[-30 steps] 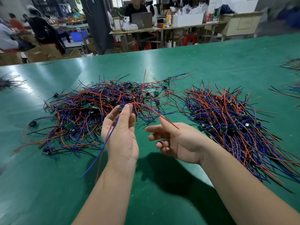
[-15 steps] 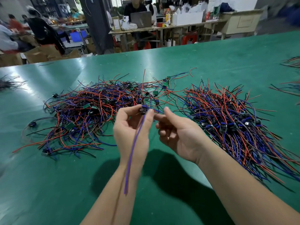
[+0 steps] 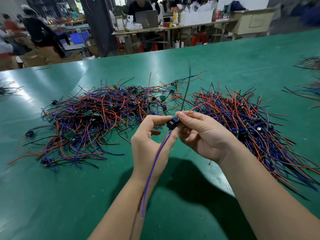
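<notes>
Wire tail (image 3: 152, 172), blue, hangs below left hand (image 3: 152, 141) along forearm. Left hand pinches small black-blue component (image 3: 172, 123), thumb against forefinger. Right hand (image 3: 202, 134), fingers curled, pinches its other side; red wire (image 3: 194, 108) and black wire (image 3: 187, 87) rise from fingertips. Step, likely: straightening one unit's leads. Next needs firm pinch, then laying unit on combed pile (image 3: 251, 122) beyond right hand. Tangled pile (image 3: 103, 115) beyond left hand, on table (image 3: 69, 196).
</notes>
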A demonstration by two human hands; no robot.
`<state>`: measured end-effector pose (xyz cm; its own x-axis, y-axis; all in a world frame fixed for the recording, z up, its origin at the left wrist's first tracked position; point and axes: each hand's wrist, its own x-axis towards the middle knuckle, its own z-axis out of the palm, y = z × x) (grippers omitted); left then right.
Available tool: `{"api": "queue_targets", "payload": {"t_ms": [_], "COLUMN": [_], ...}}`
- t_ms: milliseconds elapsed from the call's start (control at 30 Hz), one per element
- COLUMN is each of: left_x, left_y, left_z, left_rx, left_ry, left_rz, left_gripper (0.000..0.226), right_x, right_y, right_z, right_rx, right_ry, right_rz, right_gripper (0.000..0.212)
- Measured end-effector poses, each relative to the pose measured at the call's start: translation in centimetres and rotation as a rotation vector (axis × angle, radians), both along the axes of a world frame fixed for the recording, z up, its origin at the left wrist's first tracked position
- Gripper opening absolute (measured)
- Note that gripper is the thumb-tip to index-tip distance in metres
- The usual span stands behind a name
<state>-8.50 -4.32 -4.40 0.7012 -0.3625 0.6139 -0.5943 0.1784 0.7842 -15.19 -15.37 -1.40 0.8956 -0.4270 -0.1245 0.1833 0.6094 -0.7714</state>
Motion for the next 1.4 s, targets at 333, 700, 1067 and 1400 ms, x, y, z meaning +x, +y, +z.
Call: {"api": "queue_targets", "payload": {"t_ms": [333,700,1067,1400], "left_x": [-0.2,0.7,0.9,1.1], "left_y": [-0.2,0.5,1.2,2.0], "left_z": [-0.1,1.1,-0.1,0.6], "left_rx": [-0.022,0.057,0.59,0.781], "left_ry": [-0.042,0.619,0.624,0.646], "left_rz": [-0.001,-0.422,-0.52,-0.667], "left_gripper": [0.026,0.027,0.01,0.002], "right_x": [0.3,-0.5,-1.4,-1.3], "right_y": [0.0,-0.5,-2.0,-3.4], "right_z": [-0.3,-0.4,-0.1,0.0], "right_rx": [-0.06,-0.206,-0.503,-0.211], "right_ry": [-0.017,0.057,0.339,0.115], "right_rz": [-0.128,-0.017,-0.072,-0.499], "right_gripper": [0.018,0.006,0.013,0.009]}}
